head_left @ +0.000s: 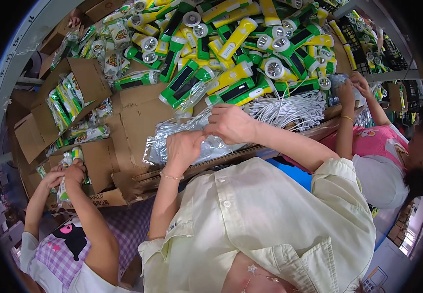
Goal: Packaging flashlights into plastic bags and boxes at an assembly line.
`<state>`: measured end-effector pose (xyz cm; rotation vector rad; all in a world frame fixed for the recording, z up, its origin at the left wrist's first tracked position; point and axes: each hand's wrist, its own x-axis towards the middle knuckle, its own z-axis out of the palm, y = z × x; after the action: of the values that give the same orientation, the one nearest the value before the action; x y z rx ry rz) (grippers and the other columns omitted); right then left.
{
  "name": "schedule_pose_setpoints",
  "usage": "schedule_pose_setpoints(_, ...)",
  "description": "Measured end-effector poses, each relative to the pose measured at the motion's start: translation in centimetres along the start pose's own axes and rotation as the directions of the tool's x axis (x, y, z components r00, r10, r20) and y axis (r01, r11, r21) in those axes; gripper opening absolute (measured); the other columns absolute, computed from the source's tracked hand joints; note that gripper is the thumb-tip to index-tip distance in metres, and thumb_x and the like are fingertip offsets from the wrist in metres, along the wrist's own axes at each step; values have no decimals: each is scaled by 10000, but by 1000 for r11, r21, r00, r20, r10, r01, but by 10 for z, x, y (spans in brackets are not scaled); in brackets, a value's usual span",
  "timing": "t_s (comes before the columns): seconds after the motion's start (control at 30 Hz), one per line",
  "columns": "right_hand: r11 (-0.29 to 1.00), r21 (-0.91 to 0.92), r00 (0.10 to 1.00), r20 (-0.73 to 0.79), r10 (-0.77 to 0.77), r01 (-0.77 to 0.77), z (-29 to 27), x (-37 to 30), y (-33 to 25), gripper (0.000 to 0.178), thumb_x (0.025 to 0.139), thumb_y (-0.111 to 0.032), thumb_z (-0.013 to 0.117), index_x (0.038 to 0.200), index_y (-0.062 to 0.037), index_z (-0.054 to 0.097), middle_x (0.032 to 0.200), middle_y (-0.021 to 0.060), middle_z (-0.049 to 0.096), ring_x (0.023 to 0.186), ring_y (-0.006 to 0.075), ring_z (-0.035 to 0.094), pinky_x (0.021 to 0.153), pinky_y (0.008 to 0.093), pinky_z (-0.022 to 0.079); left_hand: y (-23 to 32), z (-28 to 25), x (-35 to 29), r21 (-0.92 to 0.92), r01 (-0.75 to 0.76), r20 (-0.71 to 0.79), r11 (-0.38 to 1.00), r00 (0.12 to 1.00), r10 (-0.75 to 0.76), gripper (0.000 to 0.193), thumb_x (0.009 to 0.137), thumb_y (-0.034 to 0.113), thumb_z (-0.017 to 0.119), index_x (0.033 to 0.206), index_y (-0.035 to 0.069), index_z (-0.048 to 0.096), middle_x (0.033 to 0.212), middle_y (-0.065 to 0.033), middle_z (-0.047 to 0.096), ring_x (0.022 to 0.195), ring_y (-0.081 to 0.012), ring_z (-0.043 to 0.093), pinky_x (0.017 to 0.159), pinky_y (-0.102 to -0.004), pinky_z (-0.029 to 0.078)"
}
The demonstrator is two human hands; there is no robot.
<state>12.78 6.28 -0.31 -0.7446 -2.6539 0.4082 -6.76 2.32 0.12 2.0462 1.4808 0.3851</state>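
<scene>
My left hand (183,148) lies on a stack of clear plastic bags (159,141) on the cardboard-covered table (133,112), its fingers curled over the stack's near end. Just to the right, my right hand (229,123) pinches the upper edge of a clear bag (199,117) from the same stack. A large heap of green and yellow flashlights (231,53) lies right behind both hands. A bundle of white cords (292,108) sits right of my right hand.
Open cardboard boxes (87,80) at the left hold bagged flashlights (62,105). A co-worker's hands (65,173) at lower left hold a bagged flashlight. Another co-worker in pink at the right has hands (353,88) near the cords. Black crates (362,36) stand at far right.
</scene>
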Motion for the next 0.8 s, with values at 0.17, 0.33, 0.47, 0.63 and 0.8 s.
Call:
schedule_pose_setpoints(0.17, 994, 18, 990, 91, 108, -110, -10, -16, 17, 64, 664, -152, 635, 727, -136, 639, 678, 25, 555, 775, 232, 570, 756, 346, 467, -35, -14, -23, 99, -11, -131, 995, 991, 24, 165, 808, 242, 642, 822, 91, 707, 764, -104, 670, 707, -278, 643, 608, -350, 492)
schedule_pose_setpoints(0.33, 998, 42, 999, -19, -36, 37, -9, -4, 12, 240, 560, -137, 629, 795, -161, 673, 749, 22, 534, 832, 222, 545, 823, 354, 454, -22, -16, -15, -142, 71, -157, 987, 983, -93, 222, 817, 278, 635, 869, 74, 705, 809, -130, 671, 754, -302, 641, 645, -353, 499)
schedule_pose_setpoints(0.47, 999, -8, 998, -41, -41, 41, -12, 15, 7, 290, 576, -113, 618, 865, -116, 639, 810, 28, 528, 845, 227, 541, 940, 405, 427, -9, -15, -3, -66, 279, -65, 958, 957, -283, 231, 805, 282, 641, 904, 84, 704, 856, -158, 662, 758, -323, 630, 658, -380, 491)
schedule_pose_setpoints(0.63, 981, -194, 961, 266, 71, -19, -26, 1, 19, 210, 611, -138, 625, 817, -120, 666, 766, 39, 561, 858, 230, 562, 926, 394, 433, -32, -18, -8, 201, 390, -247, 899, 908, -339, 167, 756, 191, 637, 869, 77, 684, 733, -164, 643, 740, -364, 619, 677, -450, 481)
schedule_pose_setpoints(0.8, 774, 243, 734, 566, 376, -584, -56, 21, 98, 111, 709, -160, 659, 809, -122, 686, 861, 15, 641, 943, 228, 583, 874, 313, 450, -59, -22, -25, 162, 513, -321, 843, 835, -446, 130, 747, 143, 677, 774, 27, 624, 631, -151, 624, 644, -343, 624, 604, -401, 491)
